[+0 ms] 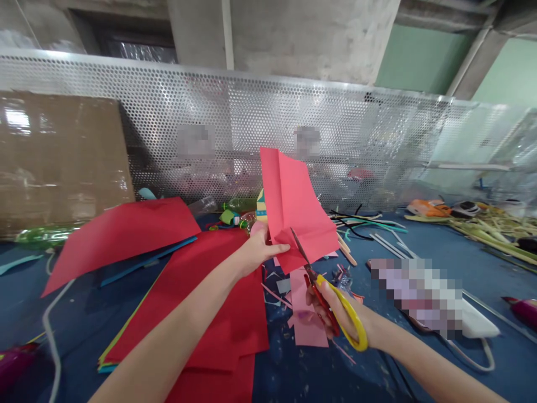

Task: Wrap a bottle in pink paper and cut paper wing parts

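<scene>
A creased sheet of red paper (293,196) is held upright in front of me, pinched at its lower left edge by my left hand (260,249). My right hand (329,302) grips a pair of scissors (350,316) with one yellow and one red handle. Their blades point up and left and lie against the sheet's lower part; whether they are parted there I cannot tell. Below the sheet, a pink paper piece (309,313) lies on the table among thin paper scraps. A stack of red paper (210,313) lies under my left forearm.
Another red sheet (126,240) rests tilted at the left, near a green plastic bottle (42,236). A phone-like device (406,294) and a white power bank-like block (480,319) lie at the right. Behind stands a perforated metal screen (251,112), with a cardboard panel (62,162) at its left.
</scene>
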`<state>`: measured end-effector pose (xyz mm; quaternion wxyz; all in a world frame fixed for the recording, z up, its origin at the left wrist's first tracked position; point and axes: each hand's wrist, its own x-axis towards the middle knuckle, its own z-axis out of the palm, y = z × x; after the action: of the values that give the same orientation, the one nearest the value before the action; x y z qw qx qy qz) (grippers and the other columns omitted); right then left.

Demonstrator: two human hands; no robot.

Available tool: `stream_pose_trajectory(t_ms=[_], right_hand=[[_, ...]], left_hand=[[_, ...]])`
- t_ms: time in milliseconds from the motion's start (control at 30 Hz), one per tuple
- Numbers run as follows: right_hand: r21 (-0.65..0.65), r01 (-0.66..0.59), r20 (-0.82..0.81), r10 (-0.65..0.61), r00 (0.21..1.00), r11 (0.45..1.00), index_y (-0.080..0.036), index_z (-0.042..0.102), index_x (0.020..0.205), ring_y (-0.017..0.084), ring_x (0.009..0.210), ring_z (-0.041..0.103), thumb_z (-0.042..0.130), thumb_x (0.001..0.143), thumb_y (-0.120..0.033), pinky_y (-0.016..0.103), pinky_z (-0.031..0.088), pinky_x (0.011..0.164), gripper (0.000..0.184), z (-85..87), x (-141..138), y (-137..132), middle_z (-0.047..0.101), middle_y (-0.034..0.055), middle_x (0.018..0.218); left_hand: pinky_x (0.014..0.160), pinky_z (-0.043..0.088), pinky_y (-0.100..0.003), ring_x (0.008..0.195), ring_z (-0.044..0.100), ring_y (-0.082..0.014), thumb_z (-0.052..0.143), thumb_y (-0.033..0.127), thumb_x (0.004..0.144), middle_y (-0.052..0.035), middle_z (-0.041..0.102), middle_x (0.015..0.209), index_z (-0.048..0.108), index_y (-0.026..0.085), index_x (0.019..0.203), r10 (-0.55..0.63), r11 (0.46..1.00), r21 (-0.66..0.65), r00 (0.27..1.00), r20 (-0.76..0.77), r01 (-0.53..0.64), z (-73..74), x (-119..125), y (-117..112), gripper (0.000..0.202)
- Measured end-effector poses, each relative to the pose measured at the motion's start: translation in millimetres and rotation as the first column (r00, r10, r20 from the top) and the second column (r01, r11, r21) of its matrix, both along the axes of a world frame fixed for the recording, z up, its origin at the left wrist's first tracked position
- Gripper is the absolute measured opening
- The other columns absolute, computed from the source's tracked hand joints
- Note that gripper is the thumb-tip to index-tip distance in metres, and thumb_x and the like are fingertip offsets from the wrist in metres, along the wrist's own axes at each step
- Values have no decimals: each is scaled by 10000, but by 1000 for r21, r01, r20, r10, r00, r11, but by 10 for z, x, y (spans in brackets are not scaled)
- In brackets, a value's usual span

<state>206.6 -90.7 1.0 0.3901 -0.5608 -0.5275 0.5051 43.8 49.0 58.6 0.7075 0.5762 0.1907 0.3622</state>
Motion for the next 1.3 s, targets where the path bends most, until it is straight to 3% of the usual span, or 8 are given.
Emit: stream_pose_trajectory(t_ms=[233, 467, 833, 1100, 1300], right_hand=[[4, 12, 57, -13, 998, 1000, -207, 514, 865, 107, 462, 422, 328, 757, -860, 254, 426, 477, 688, 96, -1, -38, 412, -72, 540], [34, 18, 40, -19, 999, 999, -198, 508, 793, 83, 392, 360, 308, 757, -854, 231, 332, 390, 686, 45, -29, 24, 376, -75, 528], [130, 14, 108, -28, 994, 991, -200, 517, 776, 65, 374, 322, 269, 839, -794, 201, 288, 340, 647, -145, 113, 42, 383, -66, 549], [219, 31, 176, -71, 982, 975, -212, 515, 662, 137, 547, 467, 333, 832, -778, 234, 382, 419, 618, -43, 126, 55, 490, 11, 628], [224, 34, 203, -81, 976, 974, -214, 484, 692, 102, 466, 367, 306, 844, -773, 218, 323, 367, 606, -50, 111, 39, 420, -28, 582]], left_hand=[[993, 457, -429, 1133, 609, -276, 860, 219, 592, -72, 690, 1135, 612, 207, 1102, -6, 996, 85, 1000, -24, 8, -34, 12, 23, 567], [1021, 431, -468, 1204, 559, -313, 865, 244, 585, -98, 639, 1253, 571, 198, 1197, -11, 996, 90, 1000, -15, 12, -58, 19, 31, 680], [1018, 446, -455, 1184, 576, -313, 856, 242, 603, -126, 648, 1232, 590, 161, 1164, -19, 996, 89, 1000, 6, 19, -15, 19, 5, 625], [964, 478, -466, 1115, 622, -305, 849, 210, 609, -117, 664, 1195, 569, 186, 1150, -55, 998, 10, 998, -12, 55, -16, -5, 12, 609], [957, 480, -451, 1117, 622, -289, 828, 263, 647, -108, 658, 1214, 571, 204, 1135, -57, 997, -51, 998, 11, 57, 24, -14, 12, 554]])
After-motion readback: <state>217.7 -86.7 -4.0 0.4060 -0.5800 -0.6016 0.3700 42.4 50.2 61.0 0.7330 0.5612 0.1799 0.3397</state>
